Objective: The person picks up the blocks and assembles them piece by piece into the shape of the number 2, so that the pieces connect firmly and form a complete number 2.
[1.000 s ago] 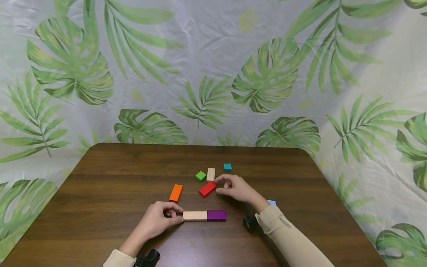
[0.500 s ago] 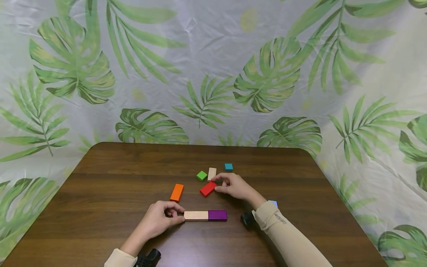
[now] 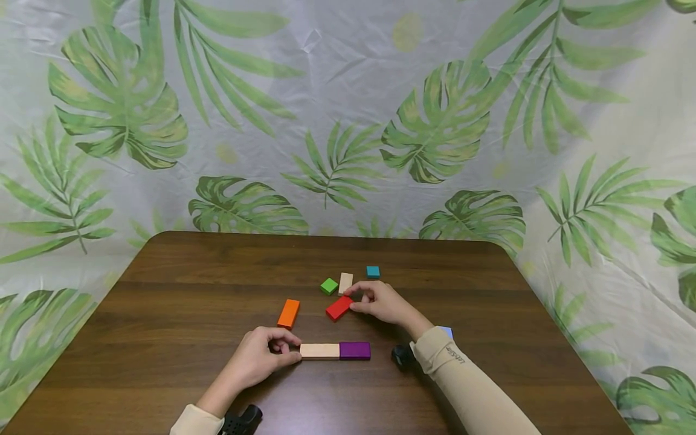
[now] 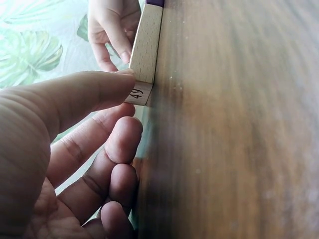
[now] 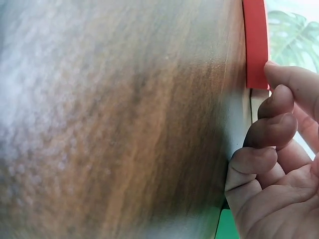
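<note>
In the head view my left hand pinches the left end of a plain wooden block between thumb and index finger. That block lies flat, end to end with a purple block. The left wrist view shows the thumb on the plain block's end, which bears a printed number. My right hand pinches the right corner of a red block, which lies slantwise on the table. Up close, the right thumb touches the red block; its index fingertip is mostly hidden.
An orange block lies left of the red one. Behind are a green block, a second plain block and a teal block. A light blue block is partly covered by the right sleeve. A leaf-print cloth hangs behind the table.
My right hand has moved slightly left, closing its thumb and index finger onto the red block's corner. My left hand and the blocks stay in place; the head view shifts a little.
</note>
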`<action>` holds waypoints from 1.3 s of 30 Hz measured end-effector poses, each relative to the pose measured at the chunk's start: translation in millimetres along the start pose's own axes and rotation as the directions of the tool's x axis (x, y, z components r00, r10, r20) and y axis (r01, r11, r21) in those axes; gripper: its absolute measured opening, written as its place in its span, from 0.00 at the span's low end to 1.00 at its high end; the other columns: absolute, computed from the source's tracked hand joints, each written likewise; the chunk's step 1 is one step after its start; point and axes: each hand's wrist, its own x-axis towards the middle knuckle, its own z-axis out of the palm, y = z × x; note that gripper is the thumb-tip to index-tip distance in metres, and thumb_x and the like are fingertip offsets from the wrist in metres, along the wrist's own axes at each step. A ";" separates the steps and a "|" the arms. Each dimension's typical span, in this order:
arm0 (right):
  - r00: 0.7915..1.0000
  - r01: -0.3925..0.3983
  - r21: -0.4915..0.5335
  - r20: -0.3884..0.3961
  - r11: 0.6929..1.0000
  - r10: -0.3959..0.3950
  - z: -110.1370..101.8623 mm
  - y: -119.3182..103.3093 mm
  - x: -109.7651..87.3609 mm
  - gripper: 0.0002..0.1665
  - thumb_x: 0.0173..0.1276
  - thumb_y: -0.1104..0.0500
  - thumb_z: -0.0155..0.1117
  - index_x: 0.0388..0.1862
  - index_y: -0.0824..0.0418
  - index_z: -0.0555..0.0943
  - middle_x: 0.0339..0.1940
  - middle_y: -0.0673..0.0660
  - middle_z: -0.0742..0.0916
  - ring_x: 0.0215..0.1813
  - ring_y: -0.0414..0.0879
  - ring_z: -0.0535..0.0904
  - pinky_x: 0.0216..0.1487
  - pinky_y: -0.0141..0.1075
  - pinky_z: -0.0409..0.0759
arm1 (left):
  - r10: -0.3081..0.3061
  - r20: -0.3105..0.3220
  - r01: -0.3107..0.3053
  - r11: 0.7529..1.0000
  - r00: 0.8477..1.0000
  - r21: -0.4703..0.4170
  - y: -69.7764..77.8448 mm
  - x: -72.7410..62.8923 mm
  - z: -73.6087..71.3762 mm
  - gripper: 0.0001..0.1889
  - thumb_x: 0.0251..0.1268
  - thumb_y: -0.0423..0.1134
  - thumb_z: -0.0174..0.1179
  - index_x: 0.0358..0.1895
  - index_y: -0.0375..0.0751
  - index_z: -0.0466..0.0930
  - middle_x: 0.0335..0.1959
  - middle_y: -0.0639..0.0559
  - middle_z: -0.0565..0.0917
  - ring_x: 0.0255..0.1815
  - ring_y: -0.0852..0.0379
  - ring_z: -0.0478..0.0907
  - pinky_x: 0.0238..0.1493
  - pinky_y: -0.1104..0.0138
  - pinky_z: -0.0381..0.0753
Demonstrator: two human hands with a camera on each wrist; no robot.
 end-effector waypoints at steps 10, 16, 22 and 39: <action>1.000 -0.010 0.006 0.009 1.000 0.010 1.7 2.3 0.0 0.16 0.75 0.58 0.73 0.59 0.57 0.87 0.20 0.46 0.74 0.24 0.39 0.66 0.30 0.30 0.66 | -0.013 -0.002 0.013 1.000 1.000 0.000 0.0 0.1 0.7 0.08 0.57 0.39 0.81 0.38 0.48 0.92 0.24 0.61 0.82 0.26 0.68 0.74 0.31 0.72 0.73; 1.000 -0.002 0.005 0.026 1.000 0.001 2.2 -1.3 -1.0 0.16 0.74 0.58 0.74 0.59 0.57 0.87 0.20 0.46 0.76 0.25 0.39 0.67 0.31 0.30 0.67 | -0.010 -0.004 0.010 1.000 1.000 -0.002 -0.4 0.4 0.9 0.08 0.57 0.39 0.81 0.38 0.48 0.92 0.24 0.61 0.82 0.26 0.68 0.74 0.31 0.73 0.73; 0.999 0.010 0.000 0.042 1.000 -0.010 3.7 -3.9 -1.3 0.17 0.74 0.58 0.74 0.60 0.57 0.87 0.20 0.46 0.76 0.25 0.38 0.67 0.31 0.30 0.67 | -0.009 -0.004 0.009 1.000 1.000 -0.003 -0.4 -0.1 0.7 0.08 0.57 0.39 0.81 0.37 0.47 0.92 0.24 0.60 0.82 0.26 0.68 0.74 0.31 0.72 0.72; 0.996 0.028 0.012 0.080 1.000 -0.029 13.4 -11.6 3.5 0.15 0.73 0.58 0.75 0.57 0.56 0.87 0.21 0.46 0.77 0.25 0.37 0.67 0.32 0.30 0.69 | -0.026 0.001 0.026 1.000 1.000 -0.004 0.1 0.2 0.1 0.08 0.58 0.40 0.81 0.37 0.47 0.92 0.24 0.60 0.82 0.26 0.66 0.75 0.32 0.72 0.73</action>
